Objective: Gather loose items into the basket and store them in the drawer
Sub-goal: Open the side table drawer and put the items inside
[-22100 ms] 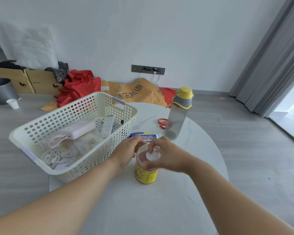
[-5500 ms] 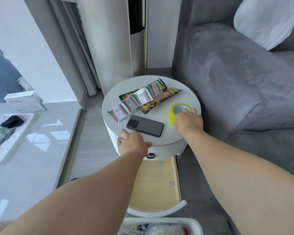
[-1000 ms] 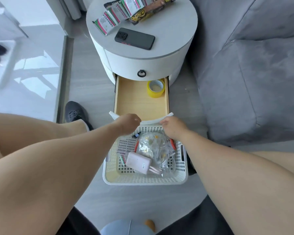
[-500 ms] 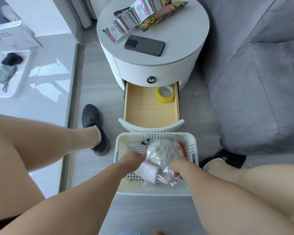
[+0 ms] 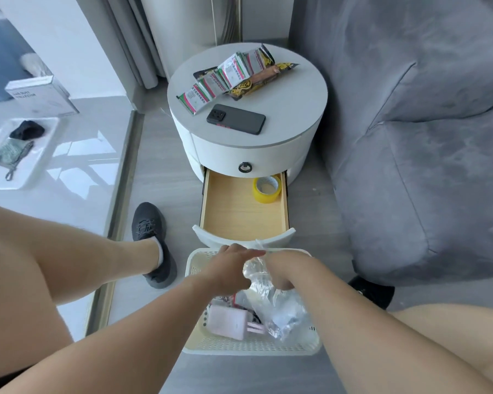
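Since half a second ago both hands, left (image 5: 229, 268) and right (image 5: 279, 270), have lifted the clear plastic bag (image 5: 271, 297) above the basket (image 5: 199, 344); both are clamped on it. Unloading step: next carry it forward into the open drawer (image 5: 234, 211) beside the tape roll (image 5: 266, 189).

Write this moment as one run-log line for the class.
stage: emptying basket | left hand and right hand: both gripping clear plastic bag over basket | drawer: open, holds yellow tape roll

Cream perforated basket (image 5: 251, 346) under the hands, pink power bank (image 5: 228, 321) inside; yellow tape (image 5: 267, 189) in tan drawer (image 5: 236, 214) beyond them; black phone (image 5: 236, 119).
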Motion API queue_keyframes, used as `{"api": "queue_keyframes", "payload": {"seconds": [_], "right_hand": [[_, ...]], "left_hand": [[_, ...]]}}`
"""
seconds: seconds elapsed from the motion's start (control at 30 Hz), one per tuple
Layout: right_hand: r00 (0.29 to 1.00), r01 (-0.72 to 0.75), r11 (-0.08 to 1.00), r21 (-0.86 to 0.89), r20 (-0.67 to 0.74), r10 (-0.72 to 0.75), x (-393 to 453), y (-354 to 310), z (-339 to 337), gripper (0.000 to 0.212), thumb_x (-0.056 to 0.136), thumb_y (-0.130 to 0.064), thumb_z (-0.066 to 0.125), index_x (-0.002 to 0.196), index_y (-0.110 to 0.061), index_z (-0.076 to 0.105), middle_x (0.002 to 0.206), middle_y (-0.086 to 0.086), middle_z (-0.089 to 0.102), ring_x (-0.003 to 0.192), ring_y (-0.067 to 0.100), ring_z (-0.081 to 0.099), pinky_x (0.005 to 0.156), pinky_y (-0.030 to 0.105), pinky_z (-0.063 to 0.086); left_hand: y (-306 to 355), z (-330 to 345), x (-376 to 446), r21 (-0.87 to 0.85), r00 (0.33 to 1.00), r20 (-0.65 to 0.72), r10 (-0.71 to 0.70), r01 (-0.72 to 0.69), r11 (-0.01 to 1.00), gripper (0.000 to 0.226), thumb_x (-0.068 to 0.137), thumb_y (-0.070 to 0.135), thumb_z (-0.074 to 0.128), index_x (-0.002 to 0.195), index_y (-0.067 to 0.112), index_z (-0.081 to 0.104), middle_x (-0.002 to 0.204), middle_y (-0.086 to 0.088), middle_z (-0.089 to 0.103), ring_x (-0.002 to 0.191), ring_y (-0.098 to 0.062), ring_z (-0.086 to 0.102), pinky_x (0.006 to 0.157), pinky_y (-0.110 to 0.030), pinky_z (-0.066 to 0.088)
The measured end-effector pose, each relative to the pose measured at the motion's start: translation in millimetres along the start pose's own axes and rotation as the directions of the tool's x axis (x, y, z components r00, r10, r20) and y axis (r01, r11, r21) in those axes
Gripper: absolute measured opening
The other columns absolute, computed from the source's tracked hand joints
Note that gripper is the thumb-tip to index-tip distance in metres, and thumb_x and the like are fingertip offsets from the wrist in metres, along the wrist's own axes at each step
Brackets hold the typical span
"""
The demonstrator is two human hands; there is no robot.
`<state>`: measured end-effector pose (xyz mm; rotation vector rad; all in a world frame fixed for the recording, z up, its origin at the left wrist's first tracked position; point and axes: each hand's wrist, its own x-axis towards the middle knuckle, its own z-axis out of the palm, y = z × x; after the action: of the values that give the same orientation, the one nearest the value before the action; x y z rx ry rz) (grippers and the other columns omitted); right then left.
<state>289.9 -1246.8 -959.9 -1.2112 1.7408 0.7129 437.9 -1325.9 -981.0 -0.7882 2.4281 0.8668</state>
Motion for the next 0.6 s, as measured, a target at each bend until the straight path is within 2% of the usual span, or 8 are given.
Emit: {"api": "queue_keyframes", "payload": {"seconds": [0.07,0.13,0.23,0.3,0.37,0.43,0.5,0.6], "right_hand": [[1.0,-0.005,0.999,-0.053,-0.012,0.004,-26.1,-3.0,-24.2,0.027,0.098,-0.007,0.059,0.124,-0.01,0.066,0.092,0.001,0.059,0.093,0.029,0.065,0.084,0.039,0.057],[0.999,0.009,0.994,-0.106,-0.045,-0.014,-45.8,-3.7,-40.8,0.033,0.1,-0.013,0.06,0.132,-0.015,0.066,0.104,0.002,0.064,0.098,0.029,0.067,0.084,0.037,0.057],[0.97,0.101,0.995,-0.023,-0.218,-0.103,-63.7,6.6,-53.4,0.029,0.096,-0.017,0.063,0.117,-0.03,0.08,0.11,-0.007,0.074,0.098,0.022,0.07,0.087,0.037,0.061],[0.941,0.188,0.976,0.111,-0.306,-0.147,-68.3,19.0,-60.9,0.018,0.091,-0.023,0.074,0.101,-0.034,0.084,0.099,-0.014,0.077,0.094,0.016,0.07,0.087,0.037,0.062],[0.893,0.3,0.891,0.341,-0.428,-0.137,-66.2,31.5,-63.9,0.006,0.086,-0.034,0.082,0.091,-0.034,0.083,0.093,-0.016,0.077,0.092,0.008,0.071,0.086,0.034,0.061],[0.804,0.452,0.69,0.565,-0.593,-0.04,-62.8,42.5,-63.9,0.018,0.088,-0.047,0.081,0.101,-0.034,0.082,0.102,-0.017,0.078,0.1,0.001,0.07,0.091,0.026,0.056],[0.721,0.582,0.428,0.692,-0.682,0.121,-64.9,51.2,-64.2,0.032,0.094,-0.053,0.073,0.119,-0.032,0.078,0.115,-0.019,0.075,0.114,0.0,0.067,0.098,0.022,0.05],[0.765,0.577,0.228,0.784,-0.617,0.185,-71.3,67.9,-65.3,0.037,0.09,-0.059,0.074,0.122,-0.04,0.074,0.123,-0.02,0.072,0.123,0.003,0.063,0.095,0.018,0.047]], "left_hand": [[4.2,-2.9,-3.7,0.277,0.993,-0.064,0.103,-0.082,0.958,0.093,0.086,0.037,0.075,0.159,0.051,0.02,0.172,-0.005,0.001,0.156,-0.029,0.008,0.125,-0.047,0.018],[9.1,-8.6,-2.3,0.446,0.964,-0.117,0.24,-0.165,0.879,0.093,0.083,0.053,0.076,0.159,0.047,0.022,0.172,-0.005,-0.013,0.158,-0.029,-0.006,0.129,-0.051,0.004],[21.1,-29.7,-1.7,0.425,0.967,-0.053,0.248,-0.203,0.882,0.071,0.084,0.064,0.07,0.147,0.044,0.046,0.156,0.003,0.048,0.149,-0.022,0.035,0.126,-0.046,0.019],[24.1,-44.5,-6.9,0.216,0.99,-0.011,0.139,-0.134,0.967,0.051,0.087,0.061,0.07,0.132,0.038,0.061,0.121,0.008,0.072,0.12,-0.021,0.062,0.109,-0.041,0.045],[16.3,-55.9,-15.4,-0.093,0.996,-0.007,0.09,-0.09,0.992,0.034,0.087,0.051,0.076,0.107,0.025,0.069,0.1,0.004,0.074,0.099,-0.023,0.068,0.089,-0.038,0.053],[0.3,-64.4,-23.5,-0.349,0.995,-0.014,0.098,-0.097,0.932,0.029,0.088,0.041,0.08,0.087,0.016,0.066,0.088,0.005,0.074,0.087,-0.016,0.069,0.082,-0.033,0.053],[-9.2,-69.7,-34.6,-0.546,0.996,0.031,0.084,-0.054,0.836,0.024,0.091,0.032,0.079,0.084,0.015,0.065,0.079,0.01,0.069,0.078,-0.003,0.065,0.077,-0.021,0.05],[-13.5,-75.4,-42.2,-0.781,0.999,0.036,0.038,0.004,0.624,0.026,0.092,0.025,0.077,0.1,0.002,0.067,0.089,0.001,0.072,0.091,-0.01,0.069,0.093,-0.025,0.049]]}}
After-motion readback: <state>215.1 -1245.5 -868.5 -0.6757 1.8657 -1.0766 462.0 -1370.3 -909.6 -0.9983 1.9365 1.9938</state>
